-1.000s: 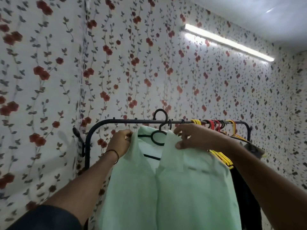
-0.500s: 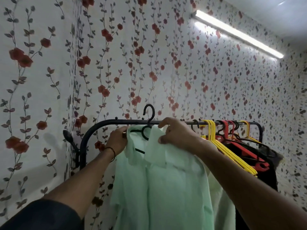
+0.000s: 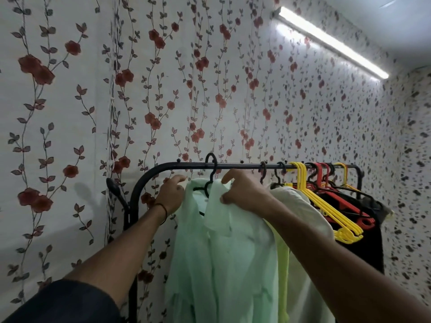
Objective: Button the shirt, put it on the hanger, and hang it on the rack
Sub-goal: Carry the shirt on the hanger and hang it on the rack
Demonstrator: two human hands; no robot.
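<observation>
A pale green shirt (image 3: 224,259) hangs on a black hanger (image 3: 211,173) whose hook sits over the black rack bar (image 3: 238,165). My left hand (image 3: 171,194) pinches the shirt's left shoulder edge near the collar. My right hand (image 3: 242,192) grips the shirt's right shoulder and collar just below the bar. The front of the shirt faces me, and its lower part runs out of view.
To the right on the rack hang a cream garment (image 3: 300,206), a yellow-green one (image 3: 283,264), several yellow hangers (image 3: 326,206), red hangers (image 3: 326,176) and dark clothes (image 3: 363,229). Floral wallpaper stands close behind. A tube light (image 3: 331,40) glows overhead.
The hanger hook has come to rest over the rack bar. The shirt and both hands have shifted left along the bar, away from the coloured hangers, as my view swung right.
</observation>
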